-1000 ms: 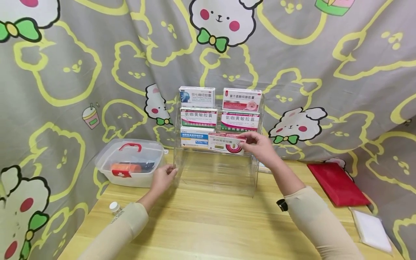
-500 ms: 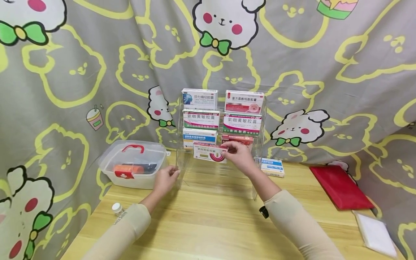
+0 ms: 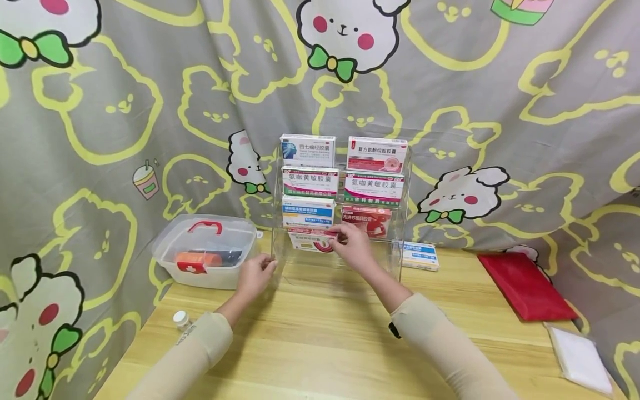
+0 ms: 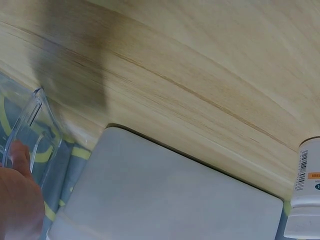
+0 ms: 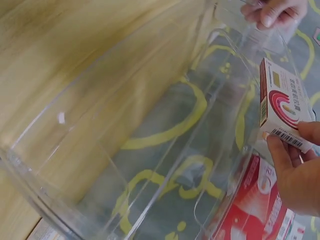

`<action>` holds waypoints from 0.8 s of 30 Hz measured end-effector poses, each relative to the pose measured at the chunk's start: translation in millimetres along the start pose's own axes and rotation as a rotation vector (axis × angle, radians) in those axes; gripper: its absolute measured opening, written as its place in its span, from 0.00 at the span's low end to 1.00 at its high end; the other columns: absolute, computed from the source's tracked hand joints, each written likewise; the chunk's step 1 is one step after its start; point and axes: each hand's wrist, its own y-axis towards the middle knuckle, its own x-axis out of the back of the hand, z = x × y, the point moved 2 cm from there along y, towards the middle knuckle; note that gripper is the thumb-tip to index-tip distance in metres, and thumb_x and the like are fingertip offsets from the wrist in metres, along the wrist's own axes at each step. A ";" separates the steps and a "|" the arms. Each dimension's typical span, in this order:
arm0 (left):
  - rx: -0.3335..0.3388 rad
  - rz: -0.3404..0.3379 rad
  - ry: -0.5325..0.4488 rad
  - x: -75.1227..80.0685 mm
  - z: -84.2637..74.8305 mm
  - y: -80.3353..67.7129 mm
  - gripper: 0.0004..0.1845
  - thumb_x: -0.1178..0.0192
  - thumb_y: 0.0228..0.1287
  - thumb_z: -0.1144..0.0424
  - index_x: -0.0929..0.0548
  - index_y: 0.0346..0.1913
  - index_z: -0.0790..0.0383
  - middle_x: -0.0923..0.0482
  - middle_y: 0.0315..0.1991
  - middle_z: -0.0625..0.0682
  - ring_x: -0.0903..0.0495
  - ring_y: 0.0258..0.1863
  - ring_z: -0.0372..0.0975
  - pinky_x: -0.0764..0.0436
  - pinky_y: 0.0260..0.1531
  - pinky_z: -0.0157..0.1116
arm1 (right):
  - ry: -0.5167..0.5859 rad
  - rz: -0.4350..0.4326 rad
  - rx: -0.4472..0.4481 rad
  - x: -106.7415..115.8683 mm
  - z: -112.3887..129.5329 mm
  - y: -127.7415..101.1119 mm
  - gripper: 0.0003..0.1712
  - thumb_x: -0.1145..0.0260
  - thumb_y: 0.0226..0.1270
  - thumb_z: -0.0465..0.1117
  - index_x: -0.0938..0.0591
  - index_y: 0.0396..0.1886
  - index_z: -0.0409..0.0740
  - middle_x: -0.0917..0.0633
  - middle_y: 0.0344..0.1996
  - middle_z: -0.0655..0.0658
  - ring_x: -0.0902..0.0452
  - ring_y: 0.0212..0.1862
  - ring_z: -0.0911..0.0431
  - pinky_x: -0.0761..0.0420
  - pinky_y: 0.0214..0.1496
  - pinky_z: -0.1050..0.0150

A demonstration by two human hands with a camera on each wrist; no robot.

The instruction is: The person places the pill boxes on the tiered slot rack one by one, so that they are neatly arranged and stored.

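A clear acrylic tiered rack [image 3: 390,261] stands on the wooden table [image 3: 320,344] and holds several medicine boxes. My right hand [image 3: 351,244] pinches a white and red medicine box [image 3: 311,240] [image 5: 281,105] at the rack's lowest tier, left side, below a blue and white box [image 3: 308,211]. Beside it sits a red box [image 3: 366,220] [image 5: 252,212]. My left hand [image 3: 255,274] [image 5: 272,11] grips the rack's left front edge [image 4: 27,122].
A clear first-aid bin [image 3: 205,250] with a red handle sits left of the rack. A small white bottle [image 3: 179,320] [image 4: 303,187] stands near my left sleeve. A blue and white box [image 3: 420,255], a red pouch [image 3: 520,286] and a white pack [image 3: 580,358] lie to the right.
My right hand carried the white and red box leftward and down, from in front of the right stack to the lowest left tier. The red box behind came into view. My left hand stayed put.
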 end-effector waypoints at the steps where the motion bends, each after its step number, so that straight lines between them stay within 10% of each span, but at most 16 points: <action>1: -0.001 0.005 -0.001 -0.4 0.0 0.1 0.09 0.38 0.61 0.62 0.16 0.39 0.65 0.15 0.35 0.58 0.16 0.31 0.44 0.17 0.34 0.41 | -0.023 -0.008 0.012 -2.6 -0.5 0.0 0.15 0.32 0.55 0.33 0.16 0.44 0.44 0.18 0.37 0.46 0.21 0.36 0.56 0.19 0.36 0.67; 24: 0.011 0.065 -0.018 1.9 0.6 3.7 0.10 0.38 0.60 0.63 0.16 0.39 0.67 0.15 0.34 0.58 0.17 0.28 0.42 0.17 0.33 0.39 | -0.313 -0.097 0.063 -38.1 -16.4 -7.3 0.15 0.30 0.54 0.36 0.15 0.44 0.44 0.14 0.41 0.44 0.17 0.42 0.50 0.19 0.45 0.58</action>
